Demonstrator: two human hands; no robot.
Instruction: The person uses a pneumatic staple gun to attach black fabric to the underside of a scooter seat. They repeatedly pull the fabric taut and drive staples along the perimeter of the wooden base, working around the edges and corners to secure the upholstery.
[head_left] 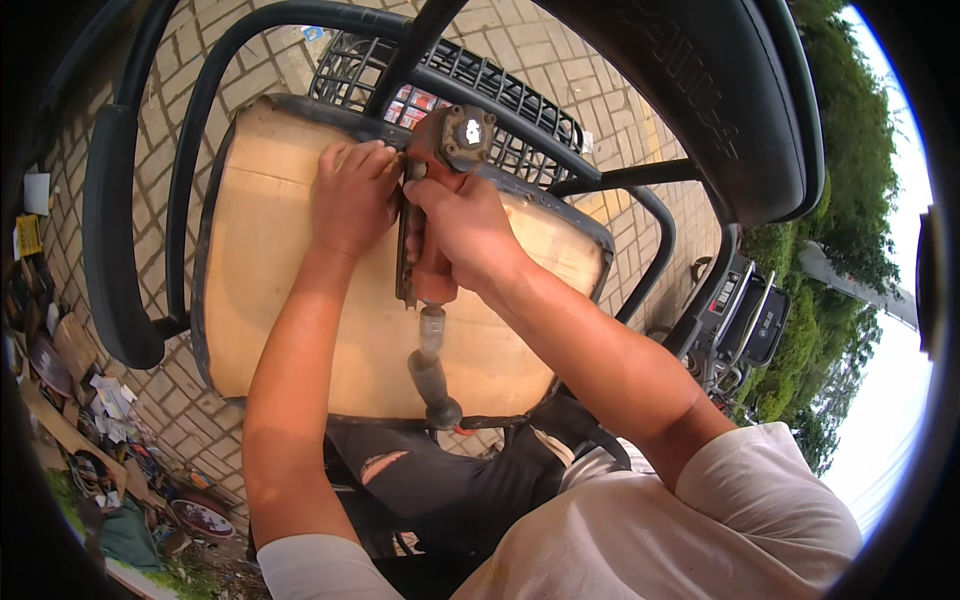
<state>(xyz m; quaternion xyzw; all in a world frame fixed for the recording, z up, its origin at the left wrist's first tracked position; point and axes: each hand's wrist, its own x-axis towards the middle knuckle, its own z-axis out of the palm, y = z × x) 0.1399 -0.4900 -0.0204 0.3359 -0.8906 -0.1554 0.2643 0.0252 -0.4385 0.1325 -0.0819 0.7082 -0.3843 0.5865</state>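
Note:
My right hand (465, 225) is wrapped round the handle of a worn red pneumatic staple gun (432, 265). An air hose fitting (432, 335) hangs from the handle's near end. The gun's head is over the far edge of a pale wooden seat board (270, 260). Dark covering material (290, 104) is folded over the board's rim. Just left of the gun, my left hand (355, 195) has its fingers bent over the far rim, closed on the covering's edge. The gun's nose and the fingertips' exact contact are hidden.
A black tubular frame with a padded armrest (112, 240) and a dark backrest (725, 110) surrounds the board. Beyond its far edge is a black basket (500, 95). Brick paving (190, 420) lies below, with scraps (110, 395) at left. A parked vehicle (735, 310) stands at right.

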